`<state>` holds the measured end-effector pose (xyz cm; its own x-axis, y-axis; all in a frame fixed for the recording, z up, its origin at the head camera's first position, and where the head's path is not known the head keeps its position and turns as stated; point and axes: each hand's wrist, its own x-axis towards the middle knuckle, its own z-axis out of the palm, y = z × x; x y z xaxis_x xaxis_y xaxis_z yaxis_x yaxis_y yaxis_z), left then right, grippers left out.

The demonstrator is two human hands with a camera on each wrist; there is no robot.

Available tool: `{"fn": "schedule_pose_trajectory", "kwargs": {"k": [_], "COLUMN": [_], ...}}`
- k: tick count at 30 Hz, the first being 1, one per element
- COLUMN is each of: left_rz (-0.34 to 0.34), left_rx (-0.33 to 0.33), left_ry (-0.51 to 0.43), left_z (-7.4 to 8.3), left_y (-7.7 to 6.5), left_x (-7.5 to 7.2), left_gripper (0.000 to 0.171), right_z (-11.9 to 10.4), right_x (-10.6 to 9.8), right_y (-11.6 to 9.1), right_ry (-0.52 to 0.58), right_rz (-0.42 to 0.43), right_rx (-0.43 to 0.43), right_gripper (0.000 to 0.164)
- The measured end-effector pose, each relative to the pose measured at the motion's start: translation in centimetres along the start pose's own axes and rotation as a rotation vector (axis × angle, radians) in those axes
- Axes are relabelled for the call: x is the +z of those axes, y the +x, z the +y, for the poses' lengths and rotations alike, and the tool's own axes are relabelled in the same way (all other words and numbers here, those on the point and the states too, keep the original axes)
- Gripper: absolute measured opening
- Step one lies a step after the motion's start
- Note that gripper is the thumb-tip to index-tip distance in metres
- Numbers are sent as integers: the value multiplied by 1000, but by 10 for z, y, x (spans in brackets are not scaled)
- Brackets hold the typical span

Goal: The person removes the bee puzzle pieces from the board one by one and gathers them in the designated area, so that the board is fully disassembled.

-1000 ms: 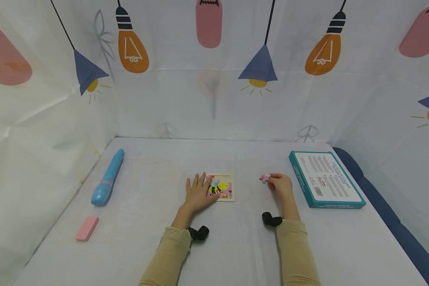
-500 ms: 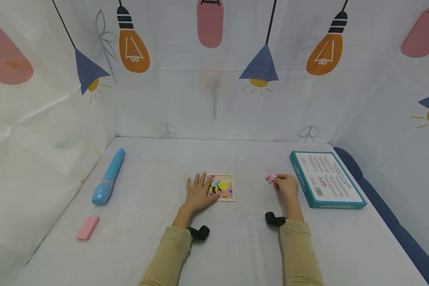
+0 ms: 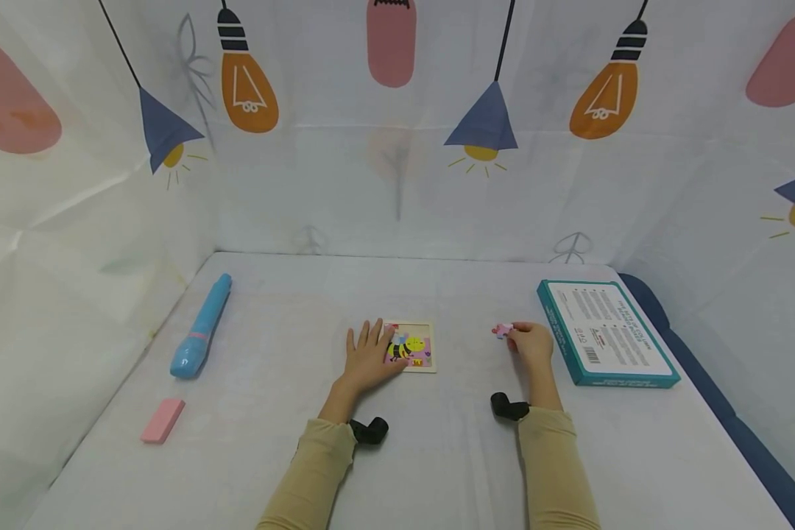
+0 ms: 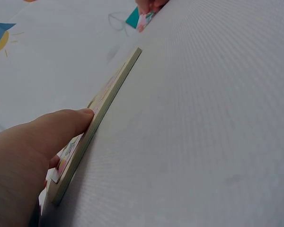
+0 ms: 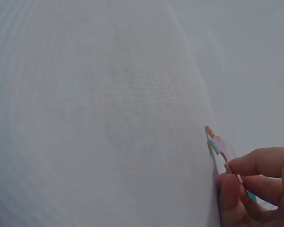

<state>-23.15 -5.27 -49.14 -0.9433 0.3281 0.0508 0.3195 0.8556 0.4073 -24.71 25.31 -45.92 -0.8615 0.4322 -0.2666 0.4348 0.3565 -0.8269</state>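
Observation:
A small wooden jigsaw puzzle (image 3: 416, 343) with a bee picture lies in its pale frame at the middle of the table. My left hand (image 3: 366, 362) rests over the left side of it, fingers spread and straight, hiding that part. The left wrist view shows the thumb (image 4: 61, 125) lying on the frame's edge (image 4: 111, 94). To the right, my right hand (image 3: 532, 344) pinches a pink puzzle piece (image 3: 501, 330) between thumb and fingers. In the right wrist view the puzzle piece (image 5: 221, 146) appears almost edge-on, standing out past the fingertips.
A teal and white box (image 3: 609, 331) lies at the right of the white table (image 3: 450, 449). On the left are a blue microphone-shaped object (image 3: 201, 327) and a pink block (image 3: 163, 421). A printed curtain (image 3: 344, 177) hangs behind the table.
My right hand has moved slightly right with the puzzle piece, then stayed still over the last half second. The left hand keeps its place on the puzzle.

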Motion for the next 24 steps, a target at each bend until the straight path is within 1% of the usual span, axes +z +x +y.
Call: {"fn": "schedule_pose_trajectory", "kwargs": {"k": [6,9,12,13,17,24], "left_rz": [0,-2,8,6,10,9], "left_rx": [2,1,5,3,3,-2], "left_ry": [8,21,18,18,7,-12], "left_z": [0,0,-1,-1,-2,-2], "left_y": [1,1,0,0,0,1], "left_x": [1,1,2,2,3,3], "left_gripper": [77,78,77,77,77,77], "right_z": [0,-1,-3,-5,-14,-24], "right_x": [0,2,6,8,19,39], "right_y": [0,0,-1,-2,-7,-14], "right_ry": [-10,13,46,59,106,142], "right_rz": [35,53,63,60,24,-53], "right_rx": [-33,-61,-117,-140,-187,-226], "right_gripper": [38,37,34,34,34,33]}}
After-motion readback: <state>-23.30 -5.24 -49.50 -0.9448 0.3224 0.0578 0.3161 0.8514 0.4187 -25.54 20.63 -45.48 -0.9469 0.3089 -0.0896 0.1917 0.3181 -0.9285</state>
